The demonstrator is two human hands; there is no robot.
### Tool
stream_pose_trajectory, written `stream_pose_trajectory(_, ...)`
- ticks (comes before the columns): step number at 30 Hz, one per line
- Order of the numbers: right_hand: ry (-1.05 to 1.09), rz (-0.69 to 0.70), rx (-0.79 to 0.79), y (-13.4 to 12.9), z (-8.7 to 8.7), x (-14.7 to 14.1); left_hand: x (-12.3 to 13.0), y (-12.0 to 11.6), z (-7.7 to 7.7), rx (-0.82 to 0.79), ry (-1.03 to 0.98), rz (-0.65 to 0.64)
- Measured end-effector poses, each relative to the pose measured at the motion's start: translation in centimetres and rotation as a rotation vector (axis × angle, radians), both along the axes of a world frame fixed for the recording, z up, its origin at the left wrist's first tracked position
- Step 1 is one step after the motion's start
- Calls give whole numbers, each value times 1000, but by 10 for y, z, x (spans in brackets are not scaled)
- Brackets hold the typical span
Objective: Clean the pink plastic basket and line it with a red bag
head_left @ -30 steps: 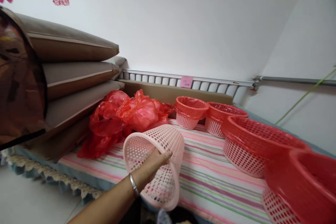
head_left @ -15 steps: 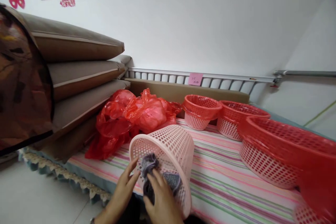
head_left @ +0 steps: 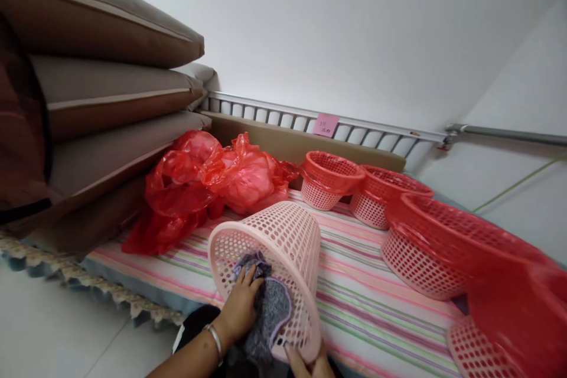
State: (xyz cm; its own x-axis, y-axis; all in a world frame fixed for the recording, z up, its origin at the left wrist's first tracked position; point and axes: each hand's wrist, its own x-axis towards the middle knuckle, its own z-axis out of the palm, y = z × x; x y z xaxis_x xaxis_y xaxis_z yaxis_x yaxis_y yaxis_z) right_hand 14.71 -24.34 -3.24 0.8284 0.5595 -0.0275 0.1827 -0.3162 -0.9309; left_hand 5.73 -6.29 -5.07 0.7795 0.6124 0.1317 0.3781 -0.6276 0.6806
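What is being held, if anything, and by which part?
The right hand holds the tipped pink basket by its lower rim. The left hand lies on the grey cloth at the opening; whether it grips cannot be told.

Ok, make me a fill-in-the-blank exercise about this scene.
The unlined basket lies on its ____.
Touching the gray cloth is the ____ hand.
The paper note by the radiator is coloured ____.
The crumpled plastic is coloured ____.

Missing words: side; left; pink; red.
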Motion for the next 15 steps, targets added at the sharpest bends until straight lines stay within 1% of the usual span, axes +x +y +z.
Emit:
stream_pose_trajectory(2, -13, -55, 44, 16, -3, 7, -3, 2, -11, 41, -109, -1)
stream_pose_trajectory(3, -7, -77, 66, 22, -4, 11, -6, 4, -12, 63, -163, -1)
stream_pose_trajectory(4, 12, -94, 90, 27, -3, 17, -8, 7, -9, 89, -212, 12)
stream_pose_trajectory(5, 43, -102, 115, 29, -2, 25, -10, 11, -2, 117, -251, 39)
stream_pose_trajectory(6, 80, -98, 144, 30, 2, 34, -10, 15, 8, 144, -277, 80)
stream_pose_trajectory(7, 116, -76, 174, 31, 6, 45, -8, 20, 21, 181, -301, 147)
stream_pose_trajectory(9, 160, -8, 226, 30, 18, 68, 6, 31, 51, 213, -313, 232)
stream_pose_trajectory(11, 165, 56, 246, 31, 29, 91, 28, 40, 75, 231, -292, 298)
stream_pose_trajectory(12, 163, 71, 242, 32, 31, 100, 42, 43, 82, 240, -271, 311)
stream_pose_trajectory(13, 166, 72, 235, 33, 32, 107, 55, 44, 86, 250, -245, 312)
stream_pose_trajectory(15, 195, 65, 232, 34, 27, 117, 82, 45, 83, 274, -178, 289)
